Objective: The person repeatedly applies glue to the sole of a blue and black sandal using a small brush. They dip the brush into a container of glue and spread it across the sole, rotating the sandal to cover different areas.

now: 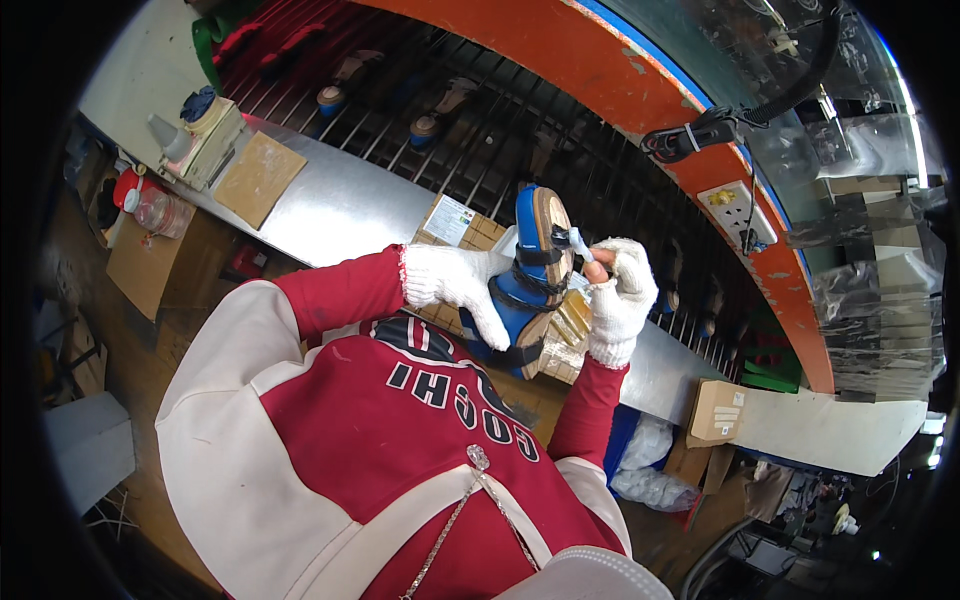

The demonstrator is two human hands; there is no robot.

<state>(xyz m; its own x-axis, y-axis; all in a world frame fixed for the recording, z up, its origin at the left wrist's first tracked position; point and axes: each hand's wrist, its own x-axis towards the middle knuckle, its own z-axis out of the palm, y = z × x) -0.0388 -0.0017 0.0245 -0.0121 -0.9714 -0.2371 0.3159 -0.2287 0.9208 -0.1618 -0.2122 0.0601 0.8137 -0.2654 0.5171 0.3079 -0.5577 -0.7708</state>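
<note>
My left hand (455, 282), in a white knit glove, is wrapped round a blue shoe last (525, 215). The last is tilted, its tan insole side facing right, and black straps (540, 258) run round it. My right hand (622, 300), in a white glove with bare fingertips showing, is closed in a pinch at the right side of the last. Between its fingertips is a small pale stick-like tool (579, 244), its end touching or very near a black strap. The tool's exact kind cannot be made out.
Beyond the metal ledge (340, 205), a rack of metal rods (480, 130) carries several more blue lasts, under an orange frame (600, 75). A brown board (260, 180) and a machine-like box with a cone stand left. A cardboard box (717, 411) sits right; gridded paper lies under my hands.
</note>
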